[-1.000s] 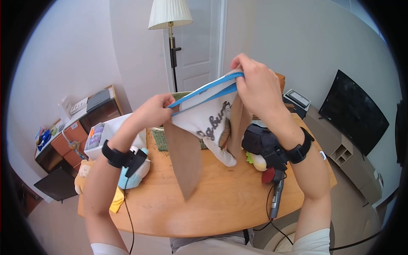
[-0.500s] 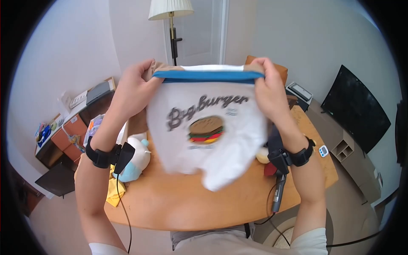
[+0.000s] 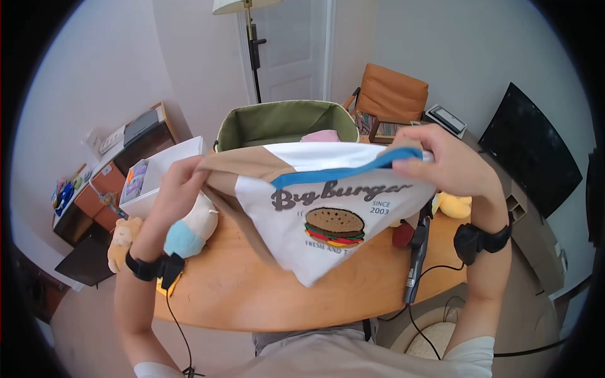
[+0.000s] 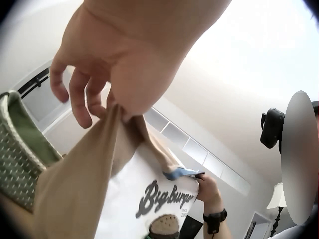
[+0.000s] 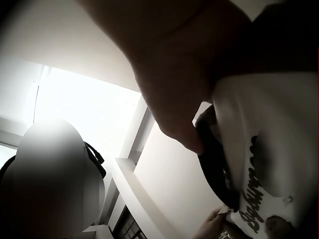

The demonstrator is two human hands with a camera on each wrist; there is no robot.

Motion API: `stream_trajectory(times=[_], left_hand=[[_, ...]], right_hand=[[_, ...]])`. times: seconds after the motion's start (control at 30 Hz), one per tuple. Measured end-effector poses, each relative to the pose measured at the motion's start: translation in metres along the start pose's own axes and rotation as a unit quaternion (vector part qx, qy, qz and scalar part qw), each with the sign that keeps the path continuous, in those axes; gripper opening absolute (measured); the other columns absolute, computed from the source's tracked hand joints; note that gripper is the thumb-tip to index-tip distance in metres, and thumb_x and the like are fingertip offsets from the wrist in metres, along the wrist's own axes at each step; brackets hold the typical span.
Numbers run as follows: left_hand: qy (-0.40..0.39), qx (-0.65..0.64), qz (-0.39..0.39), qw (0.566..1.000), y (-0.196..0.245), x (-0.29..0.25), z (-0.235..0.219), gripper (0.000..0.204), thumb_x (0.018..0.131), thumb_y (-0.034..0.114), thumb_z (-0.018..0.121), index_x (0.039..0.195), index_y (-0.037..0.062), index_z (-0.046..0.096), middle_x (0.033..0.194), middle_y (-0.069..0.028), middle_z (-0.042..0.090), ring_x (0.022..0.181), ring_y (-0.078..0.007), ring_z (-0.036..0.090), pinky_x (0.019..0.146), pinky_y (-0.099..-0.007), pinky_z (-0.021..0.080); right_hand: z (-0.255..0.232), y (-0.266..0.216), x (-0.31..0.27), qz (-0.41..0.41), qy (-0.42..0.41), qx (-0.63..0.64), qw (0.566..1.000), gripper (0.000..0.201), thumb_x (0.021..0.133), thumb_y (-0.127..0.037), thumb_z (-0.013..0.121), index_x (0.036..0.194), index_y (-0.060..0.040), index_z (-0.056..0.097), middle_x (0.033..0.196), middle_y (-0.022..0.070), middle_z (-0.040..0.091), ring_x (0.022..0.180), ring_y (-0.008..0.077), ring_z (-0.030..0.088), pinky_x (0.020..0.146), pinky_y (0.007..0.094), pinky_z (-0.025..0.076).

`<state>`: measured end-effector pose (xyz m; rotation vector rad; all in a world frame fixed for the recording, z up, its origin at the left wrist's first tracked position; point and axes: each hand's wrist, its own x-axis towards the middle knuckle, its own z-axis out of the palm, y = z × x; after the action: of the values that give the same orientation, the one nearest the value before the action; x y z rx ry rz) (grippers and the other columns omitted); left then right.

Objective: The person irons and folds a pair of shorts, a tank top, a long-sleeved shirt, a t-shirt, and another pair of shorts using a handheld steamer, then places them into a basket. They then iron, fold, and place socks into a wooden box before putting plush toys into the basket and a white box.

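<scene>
A white and brown shirt (image 3: 340, 214) with a blue neckband and a burger print hangs between both hands over the table (image 3: 252, 302). My left hand (image 3: 179, 192) pinches its brown part at the left. In the left wrist view, thumb and fingertip of the left hand (image 4: 119, 64) meet on the brown cloth (image 4: 79, 184), the other fingers loosely bent. My right hand (image 3: 454, 160) grips the shirt by the blue neckband at the right. The right wrist view is dark, with the right hand (image 5: 174, 74) against the cloth (image 5: 269, 109).
Behind the shirt stands a green-lined basket (image 3: 252, 123) with something pink inside. At the left are a white box (image 3: 179, 157), a blue and white plush (image 3: 192, 233) and a bear plush (image 3: 123, 242). At the right lie a grey tool (image 3: 416, 264) and a yellow plush (image 3: 454, 205).
Both hands have come down and moved apart. The shirt, turned print-forward, now hangs with its lower part gathered to a point. The left hand has shifted from the neckband to the brown part.
</scene>
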<state>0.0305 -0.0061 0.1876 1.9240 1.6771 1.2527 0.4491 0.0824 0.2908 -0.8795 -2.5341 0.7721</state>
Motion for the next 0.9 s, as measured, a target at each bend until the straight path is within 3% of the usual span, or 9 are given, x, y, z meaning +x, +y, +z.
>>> stream_trajectory(times=[0.17, 0.23, 0.43, 0.5, 0.57, 0.63, 0.7, 0.77, 0.9], left_hand=[[0.157, -0.030, -0.007, 0.987, -0.021, -0.083, -0.010, 0.019, 0.100, 0.011, 0.059, 0.088, -0.0012, 0.066, 0.076, 0.0031, 0.060, 0.077, -0.0053, 0.054, 0.068, -0.0255, 0.045], [-0.102, -0.026, -0.085, 0.991, 0.004, -0.098, -0.056, 0.020, 0.098, 0.010, 0.062, 0.081, 0.0009, 0.062, 0.075, 0.0037, 0.059, 0.072, -0.0043, 0.053, 0.064, -0.0236, 0.042], [0.020, -0.123, -0.151, 0.981, 0.020, -0.137, -0.067, 0.020, 0.102, 0.011, 0.055, 0.085, 0.0017, 0.060, 0.080, 0.0036, 0.057, 0.075, -0.0042, 0.050, 0.067, -0.0208, 0.038], [0.036, -0.061, -0.139, 0.988, 0.004, -0.126, -0.058, 0.021, 0.105, 0.015, 0.052, 0.091, 0.0003, 0.060, 0.082, 0.0036, 0.056, 0.078, -0.0048, 0.049, 0.070, -0.0203, 0.038], [0.014, 0.058, -0.154, 0.986, -0.013, -0.101, -0.049, 0.025, 0.105, 0.018, 0.054, 0.092, -0.0018, 0.059, 0.081, 0.0035, 0.055, 0.077, -0.0054, 0.048, 0.070, -0.0209, 0.039], [-0.097, 0.218, -0.258, 0.936, -0.026, -0.067, -0.041, 0.027, 0.106, 0.017, 0.057, 0.125, -0.0016, 0.060, 0.106, -0.0038, 0.069, 0.102, -0.0106, 0.062, 0.091, -0.0250, 0.048], [-0.094, 0.165, -0.183, 0.965, -0.110, -0.051, -0.035, 0.022, 0.104, 0.019, 0.059, 0.111, -0.0021, 0.062, 0.093, -0.0068, 0.067, 0.086, -0.0119, 0.062, 0.076, -0.0300, 0.049], [-0.020, 0.244, -0.103, 0.964, -0.118, -0.053, -0.009, 0.025, 0.100, 0.023, 0.063, 0.098, -0.0018, 0.063, 0.083, -0.0117, 0.065, 0.077, -0.0201, 0.061, 0.070, -0.0346, 0.049], [-0.072, 0.342, -0.191, 0.917, -0.073, -0.090, 0.014, 0.039, 0.089, 0.037, 0.075, 0.084, -0.0002, 0.064, 0.069, -0.0131, 0.066, 0.063, -0.0326, 0.064, 0.062, -0.0409, 0.051]], right_hand=[[0.004, -0.017, -0.035, 0.135, -0.125, 0.106, 0.977, 0.030, 0.093, -0.019, 0.074, 0.116, -0.0006, 0.070, 0.097, 0.0095, 0.073, 0.080, 0.0137, 0.065, 0.075, 0.0300, 0.052], [0.007, -0.004, -0.052, 0.000, -0.188, 0.144, 0.971, 0.031, 0.096, -0.020, 0.071, 0.119, 0.0006, 0.068, 0.095, 0.0099, 0.071, 0.081, 0.0163, 0.065, 0.075, 0.0315, 0.052], [0.067, -0.001, -0.084, 0.013, -0.211, 0.423, 0.881, 0.035, 0.103, -0.027, 0.062, 0.121, 0.0029, 0.063, 0.099, 0.0041, 0.066, 0.087, 0.0119, 0.060, 0.077, 0.0284, 0.049], [0.065, -0.004, -0.060, 0.180, -0.226, 0.265, 0.920, 0.035, 0.097, -0.024, 0.069, 0.122, 0.0005, 0.065, 0.089, 0.0049, 0.067, 0.080, 0.0119, 0.060, 0.073, 0.0309, 0.050], [0.085, 0.023, -0.028, 0.174, -0.203, 0.308, 0.913, 0.037, 0.098, -0.033, 0.068, 0.114, 0.0007, 0.066, 0.081, -0.0027, 0.061, 0.076, 0.0067, 0.050, 0.069, 0.0271, 0.046], [0.129, 0.085, 0.007, 0.052, -0.079, 0.185, 0.978, 0.037, 0.100, -0.035, 0.066, 0.102, 0.0029, 0.066, 0.082, -0.0016, 0.061, 0.078, 0.0060, 0.051, 0.071, 0.0272, 0.048], [0.163, 0.130, 0.034, 0.060, -0.063, 0.210, 0.974, 0.041, 0.098, -0.033, 0.067, 0.118, 0.0024, 0.064, 0.095, 0.0110, 0.072, 0.089, 0.0169, 0.066, 0.083, 0.0340, 0.053], [0.192, 0.157, 0.043, -0.050, 0.233, -0.252, 0.938, 0.040, 0.094, -0.033, 0.069, 0.113, 0.0021, 0.064, 0.092, 0.0161, 0.071, 0.088, 0.0305, 0.070, 0.081, 0.0400, 0.054], [0.201, 0.147, -0.008, 0.064, 0.010, -0.229, 0.971, 0.041, 0.092, -0.035, 0.070, 0.112, -0.0006, 0.060, 0.088, 0.0175, 0.069, 0.081, 0.0415, 0.067, 0.075, 0.0481, 0.054]])
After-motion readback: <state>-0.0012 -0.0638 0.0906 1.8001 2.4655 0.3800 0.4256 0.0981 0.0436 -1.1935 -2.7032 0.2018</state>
